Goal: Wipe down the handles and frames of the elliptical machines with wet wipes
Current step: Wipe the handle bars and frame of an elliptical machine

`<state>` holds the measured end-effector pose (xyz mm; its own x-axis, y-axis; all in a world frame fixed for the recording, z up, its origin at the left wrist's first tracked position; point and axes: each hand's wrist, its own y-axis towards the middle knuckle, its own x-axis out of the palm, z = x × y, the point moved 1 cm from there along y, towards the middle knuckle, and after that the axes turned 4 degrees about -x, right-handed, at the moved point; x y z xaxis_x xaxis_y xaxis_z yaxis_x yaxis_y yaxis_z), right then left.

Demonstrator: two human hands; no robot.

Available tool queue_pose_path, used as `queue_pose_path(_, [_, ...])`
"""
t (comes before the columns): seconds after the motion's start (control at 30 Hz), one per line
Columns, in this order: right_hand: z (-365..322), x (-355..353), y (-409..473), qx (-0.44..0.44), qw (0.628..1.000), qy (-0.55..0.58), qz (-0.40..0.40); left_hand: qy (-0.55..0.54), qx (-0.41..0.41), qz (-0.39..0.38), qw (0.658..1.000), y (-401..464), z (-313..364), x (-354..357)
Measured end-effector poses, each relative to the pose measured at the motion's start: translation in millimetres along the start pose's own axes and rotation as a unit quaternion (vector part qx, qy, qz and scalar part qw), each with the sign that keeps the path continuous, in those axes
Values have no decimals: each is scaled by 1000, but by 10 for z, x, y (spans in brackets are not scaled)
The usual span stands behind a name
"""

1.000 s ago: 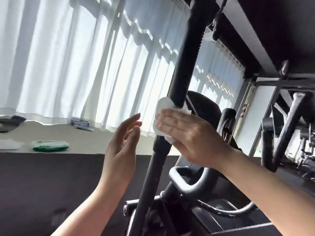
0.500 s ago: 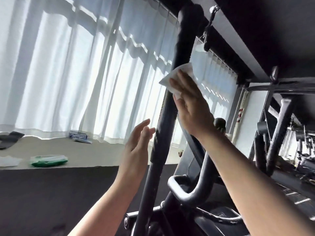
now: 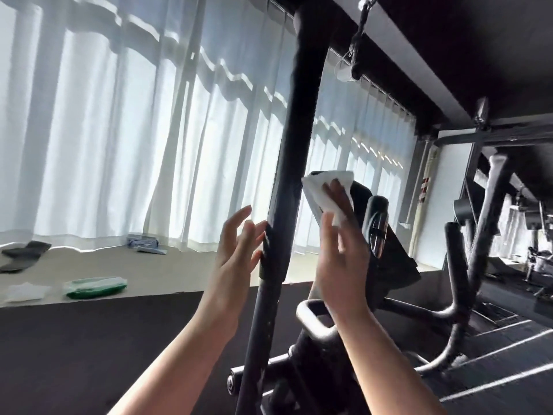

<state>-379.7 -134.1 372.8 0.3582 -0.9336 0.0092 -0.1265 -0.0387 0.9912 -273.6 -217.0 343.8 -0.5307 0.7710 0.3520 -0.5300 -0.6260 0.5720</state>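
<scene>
Wipe pack (image 3: 95, 287) on the ledge (image 3: 167, 274) left of the handle (image 3: 287, 187); console (image 3: 386, 250) right

In front of me a long pale beige window ledge (image 3: 185, 274) runs under the sheer white curtains. Near its front edge lies a green-and-clear soft pack of wet wipes (image 3: 95, 287), with a crumpled white wipe (image 3: 26, 292) just beside it toward the ledge's left end. Along the back edge lie a small pale blue packet (image 3: 143, 243) and, farther left, a dark grey folded cloth (image 3: 23, 255).
</scene>
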Motion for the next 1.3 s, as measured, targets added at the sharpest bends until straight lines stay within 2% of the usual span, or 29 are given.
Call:
queue_pose_path(0.07, [-37,69,393,4,1000,-19,10,-2,-2,-2,1000,-7,7,2])
queue_pose_path(0.13, [51,151,458,19,999,-28,-18,8,0,-8,1000,-17,23,3])
queue_pose_path(0.23, [170,234,-69,64,997,5,-33,26,13,-14,999,-22,20,8])
queue_pose_path(0.33, [213,211,-841,58,996,40,-51,52,35,-11,998,-17,-9,31])
queue_pose_path(0.4, [226,170,-1184,52,996,22,-63,44,34,-5,998,-10,-48,32])
queue_pose_path(0.53, [152,171,-1023,145,986,77,-2,48,26,-11,998,-9,-67,8])
queue_pose_path(0.6, [127,189,-695,152,981,120,27,43,20,-21,999,-8,-59,-16])
queue_pose_path(0.7, [80,207,-146,79,994,70,36,49,10,-28,998,2,-48,-48])
queue_pose_path(0.8, [140,306,-3,-65,994,-54,-74,64,2,-21,998,53,51,-75])
queue_pose_path(0.87, [234,301,-151,-155,973,-112,-132,83,9,-5,997,135,199,-109])
queue_pose_path(0.97, [284,212,-115,-222,950,-154,-158,108,54,15,993,343,472,-114])
queue_pose_path(1.13, [327,171,886,-335,880,-271,-199,131,141,-10,981,689,706,142])
queue_pose_path(1.2, [294,149,1417,-355,855,-320,-202,129,198,8,972,875,756,253])
queue_pose_path(1.3, [204,162,2201,-294,878,-327,-187,119,242,69,961,1211,770,448])
